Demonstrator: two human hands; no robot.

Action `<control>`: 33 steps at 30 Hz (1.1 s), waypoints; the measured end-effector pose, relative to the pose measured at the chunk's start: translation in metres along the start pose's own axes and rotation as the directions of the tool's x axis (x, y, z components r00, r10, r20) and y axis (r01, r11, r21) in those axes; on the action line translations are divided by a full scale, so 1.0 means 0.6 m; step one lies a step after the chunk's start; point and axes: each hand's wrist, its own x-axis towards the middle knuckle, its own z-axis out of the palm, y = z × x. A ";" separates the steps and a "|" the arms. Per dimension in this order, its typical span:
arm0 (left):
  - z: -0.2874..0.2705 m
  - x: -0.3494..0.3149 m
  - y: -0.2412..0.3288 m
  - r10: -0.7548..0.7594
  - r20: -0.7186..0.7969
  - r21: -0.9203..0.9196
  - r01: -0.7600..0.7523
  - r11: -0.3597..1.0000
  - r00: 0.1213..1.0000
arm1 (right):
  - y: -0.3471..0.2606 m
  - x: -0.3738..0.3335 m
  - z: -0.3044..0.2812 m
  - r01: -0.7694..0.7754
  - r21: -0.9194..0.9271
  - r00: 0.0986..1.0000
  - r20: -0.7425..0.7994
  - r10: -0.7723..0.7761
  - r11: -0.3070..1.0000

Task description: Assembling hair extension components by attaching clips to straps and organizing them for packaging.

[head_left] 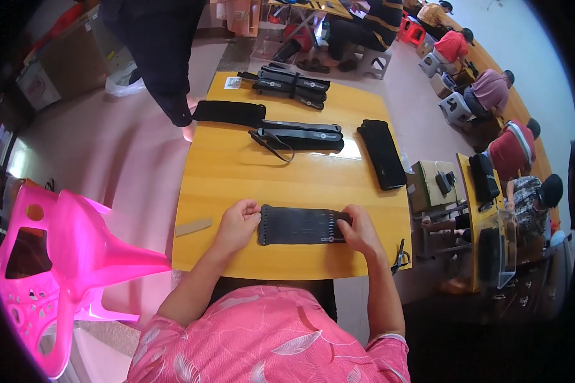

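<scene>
A flat, dark rectangular set of straps [294,225] lies across the near part of the yellow table [236,182], with a row of small holes along its left end. My left hand [239,223] pinches that left end between thumb and fingers. At the other end, my right hand [363,231] grips the right edge, thumb on top and fingers behind. Farther off are a bundle of black straps [303,135] with a loose loop, a black cloth pouch [230,113], and another pouch [382,154] at the right.
A second strap bundle [294,86] sits at the far edge. A tan strip [193,226] lies left of my left hand, and a small black-handled tool [400,257] at the right edge. A pink plastic stool [76,249] stands left. A person in dark clothes [163,57] stands beyond it; others sit along the right wall.
</scene>
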 end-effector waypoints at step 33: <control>0.020 -0.024 0.109 0.025 0.316 -0.138 0.020 0.990 0.948 | -0.074 -0.119 -0.058 -0.108 0.485 0.960 -0.177 0.218 0.868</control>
